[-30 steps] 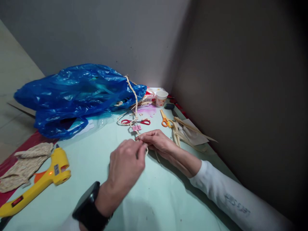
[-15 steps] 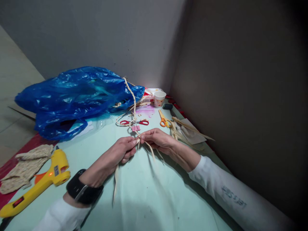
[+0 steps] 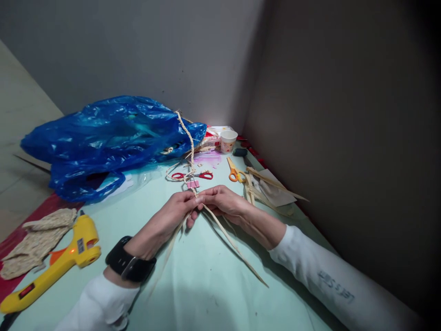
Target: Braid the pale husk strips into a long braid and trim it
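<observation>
My left hand (image 3: 168, 219) and my right hand (image 3: 222, 202) meet at the middle of a pale green table (image 3: 213, 285), both pinching pale straw strands (image 3: 234, 246) where a braid ends. Loose strands trail from my fingers toward me, one running right, others under my left hand. The finished braided cord (image 3: 188, 138) runs away from my fingers, past a pink binder clip (image 3: 193, 184), up onto a blue plastic bag (image 3: 103, 138). A black watch sits on my left wrist.
A yellow glue gun (image 3: 58, 262) lies at the left, next to woven cloth (image 3: 34, 236). Red scissors (image 3: 193, 175) and orange scissors (image 3: 235, 171) lie beyond my hands. A paper cup (image 3: 228, 140) stands near the corner. More straw strips (image 3: 268, 191) lie at the right by the wall.
My left hand has turned from palm-down over the strands to a pinch beside my right hand. The loose strands now spread out longer toward me.
</observation>
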Demonstrator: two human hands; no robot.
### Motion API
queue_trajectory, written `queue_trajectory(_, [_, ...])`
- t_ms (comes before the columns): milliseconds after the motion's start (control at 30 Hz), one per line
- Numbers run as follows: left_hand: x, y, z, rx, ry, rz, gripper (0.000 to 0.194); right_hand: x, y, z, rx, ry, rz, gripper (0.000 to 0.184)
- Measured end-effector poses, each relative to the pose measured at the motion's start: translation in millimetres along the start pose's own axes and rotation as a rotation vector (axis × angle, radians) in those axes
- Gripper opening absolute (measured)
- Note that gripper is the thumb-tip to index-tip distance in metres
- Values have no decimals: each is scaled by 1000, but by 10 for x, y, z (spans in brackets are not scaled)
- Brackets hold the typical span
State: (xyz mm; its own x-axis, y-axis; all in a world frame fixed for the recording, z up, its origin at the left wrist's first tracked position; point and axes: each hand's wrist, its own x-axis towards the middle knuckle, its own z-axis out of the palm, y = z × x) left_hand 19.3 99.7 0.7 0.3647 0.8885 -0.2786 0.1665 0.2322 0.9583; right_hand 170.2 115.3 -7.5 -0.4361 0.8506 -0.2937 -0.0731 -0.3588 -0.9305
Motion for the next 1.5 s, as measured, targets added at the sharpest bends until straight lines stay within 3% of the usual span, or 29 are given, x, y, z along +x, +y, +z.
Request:
queue_trajectory(133, [-38,21,-45,55,35,-33,25,13,4,-13,56,-20,36,19])
queue_trajectory(300, [-6,7,-48,-125,50,-44,12,45,43,-58,121,-29,26,17])
queue_trajectory(533, [0,-16,-18,-265,-25,-119,7,-3,70,48,-13,24,-60,17])
queue_trajectory(600, [-9,-12,16,-251,16,-150,7,-4,101,75,-61,72,-110,5])
queue_trajectory(667, [-8,-21,51,-206,75,-149,14,9,140,85,-109,116,-154,12])
queue_trajectory(733, [7,-53,73,-132,139,-104,20,21,178,83,-182,144,-190,19])
queue_trajectory(900, [54,-152,59,33,243,50,24,-40,181,75,-465,171,-297,10])
queue_trajectory(1133, [27,-137,36,-26,194,12,23,-218,-50,-19,-796,91,-332,10])
queue_trajectory(1400, [-9,-166,60,-41,215,-4,26,-411,-501,-459,-786,-215,-199,17])
queue_trajectory(1500, [-32,-137,66,-38,219,-4,29,-510,-660,-625,-731,-45,-252,20])
